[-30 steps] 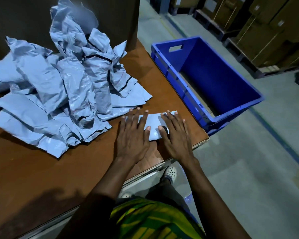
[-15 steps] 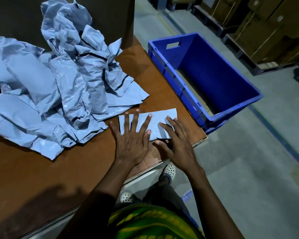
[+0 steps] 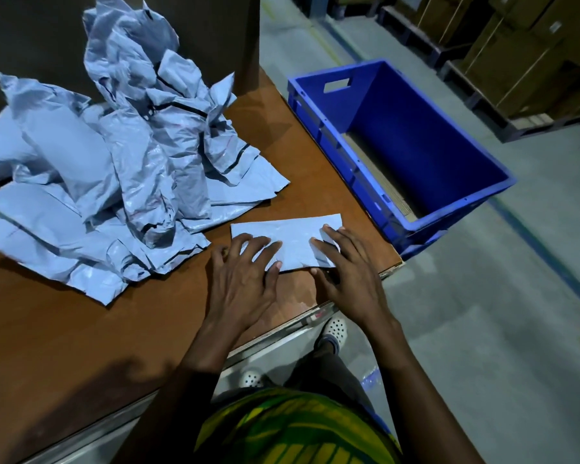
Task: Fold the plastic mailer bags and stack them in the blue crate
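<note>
Open-fingered, our left hand (image 3: 245,286) and right hand (image 3: 350,274) flatten the folded mailer (image 3: 293,237) beside the blue crate (image 3: 456,205), seemingly ready for stacking.

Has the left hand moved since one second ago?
Yes. The left hand has drawn back toward the near edge of the table: its fingertips, earlier at the far edge of the folded mailer, now rest bent on its middle.

A: Where does the view look from?
B: From the person's head, facing forward and steeply down, close above the fingers (image 3: 339,241).
A: How wide?
B: Wide: table (image 3: 81,329) under and left of the fingers, blue crate (image 3: 432,155) just beyond them on the right, floor (image 3: 482,329) past that.
</note>
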The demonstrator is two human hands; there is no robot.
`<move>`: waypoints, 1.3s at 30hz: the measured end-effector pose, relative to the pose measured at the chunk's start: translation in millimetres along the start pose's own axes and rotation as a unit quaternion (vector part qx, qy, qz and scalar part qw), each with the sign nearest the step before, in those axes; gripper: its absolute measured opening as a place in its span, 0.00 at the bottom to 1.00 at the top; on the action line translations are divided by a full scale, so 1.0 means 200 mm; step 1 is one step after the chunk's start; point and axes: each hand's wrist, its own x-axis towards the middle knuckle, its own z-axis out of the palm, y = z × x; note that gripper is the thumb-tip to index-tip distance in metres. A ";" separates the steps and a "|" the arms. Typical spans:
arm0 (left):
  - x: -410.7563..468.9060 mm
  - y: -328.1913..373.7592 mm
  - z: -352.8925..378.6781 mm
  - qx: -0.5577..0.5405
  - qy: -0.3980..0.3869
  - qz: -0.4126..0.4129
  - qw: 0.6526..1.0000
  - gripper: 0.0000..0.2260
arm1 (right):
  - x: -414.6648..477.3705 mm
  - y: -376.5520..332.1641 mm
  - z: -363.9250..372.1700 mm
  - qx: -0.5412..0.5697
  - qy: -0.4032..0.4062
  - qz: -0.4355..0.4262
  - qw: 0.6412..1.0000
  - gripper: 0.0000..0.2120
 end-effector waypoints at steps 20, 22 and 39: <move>0.27 0.05 -0.28 -0.015 0.152 0.048 0.987 0.11 | 0.36 0.04 -0.29 0.064 0.095 -0.094 0.989 0.13; 0.36 0.09 -0.29 -0.022 0.171 0.061 0.983 0.11 | 0.42 0.08 -0.37 0.049 0.119 -0.104 0.986 0.12; 1.21 0.91 0.36 -0.067 0.097 0.195 0.974 0.08 | 0.60 1.26 -0.95 -0.027 0.085 0.016 0.996 0.16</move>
